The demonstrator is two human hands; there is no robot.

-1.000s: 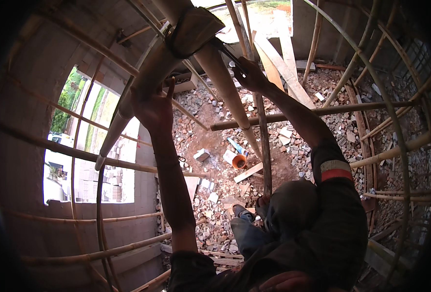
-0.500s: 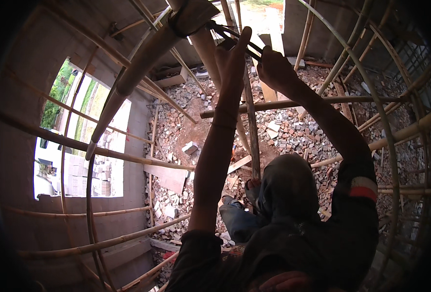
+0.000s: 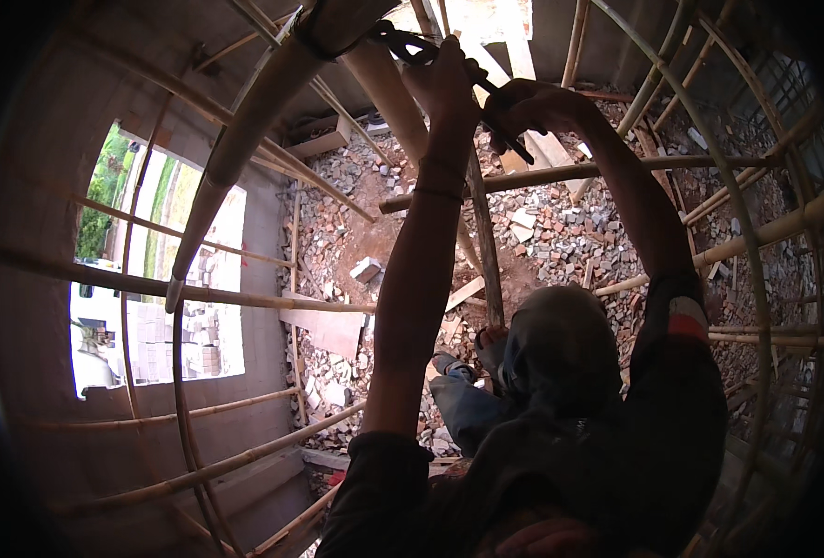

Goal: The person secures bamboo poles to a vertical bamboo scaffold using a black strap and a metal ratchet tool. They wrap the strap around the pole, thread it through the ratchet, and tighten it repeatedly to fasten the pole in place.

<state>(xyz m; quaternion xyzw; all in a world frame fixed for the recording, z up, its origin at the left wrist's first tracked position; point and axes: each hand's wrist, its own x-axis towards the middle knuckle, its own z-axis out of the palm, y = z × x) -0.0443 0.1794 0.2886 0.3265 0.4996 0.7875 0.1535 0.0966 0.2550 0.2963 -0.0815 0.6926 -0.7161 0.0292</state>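
Note:
Both my arms reach up to a bamboo joint. Dark metal pincers have their jaws beside a thick bamboo pole that is bound with dark wire. Just behind the jaws, my left hand is closed around the tool. My right hand has its fingers curled around the handle part, and one handle end sticks out below them. Shadow hides what exactly the jaws grip. A second thick bamboo pole slants down beneath the joint.
Broken-brick rubble covers the ground far below. A horizontal pole crosses under my right forearm, and an upright pole runs below my hands. More bamboo poles frame the left side near a window opening. A sandalled foot shows below.
The pincers have turned, and their jaws sit slightly farther left. My right hand has risen a little and its fingers curl differently, with a handle end now showing below.

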